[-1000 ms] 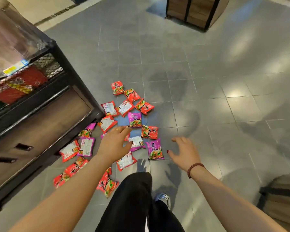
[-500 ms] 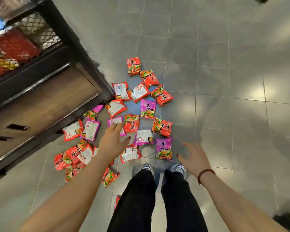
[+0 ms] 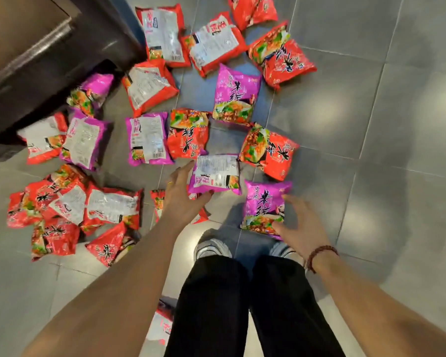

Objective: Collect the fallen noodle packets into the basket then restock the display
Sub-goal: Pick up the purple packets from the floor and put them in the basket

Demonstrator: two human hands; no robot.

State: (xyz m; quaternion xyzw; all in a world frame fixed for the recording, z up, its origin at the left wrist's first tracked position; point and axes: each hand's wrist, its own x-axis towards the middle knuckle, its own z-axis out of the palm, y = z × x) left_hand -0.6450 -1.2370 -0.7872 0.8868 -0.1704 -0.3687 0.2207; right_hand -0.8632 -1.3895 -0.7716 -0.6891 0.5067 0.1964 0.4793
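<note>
On floor (image 3: 371, 124): my left hand (image 3: 179, 199), fingers wide, touching face-down purple packet (image 3: 216, 173); right hand (image 3: 303, 228) spread over face-up purple packet (image 3: 264, 204).

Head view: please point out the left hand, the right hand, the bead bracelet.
left hand (image 3: 178, 202), head view, its back.
right hand (image 3: 304, 228), head view, its back.
bead bracelet (image 3: 318, 249), head view, beads at wrist.

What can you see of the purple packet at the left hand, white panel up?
The purple packet is a puffy pillow pack of glossy plastic. It lies flat on the grey floor tiles, back up, showing a white printed panel. The left hand touches its left edge, thumb at the lower edge, fingers fairly straight. A red packet lies just right of it.
</note>
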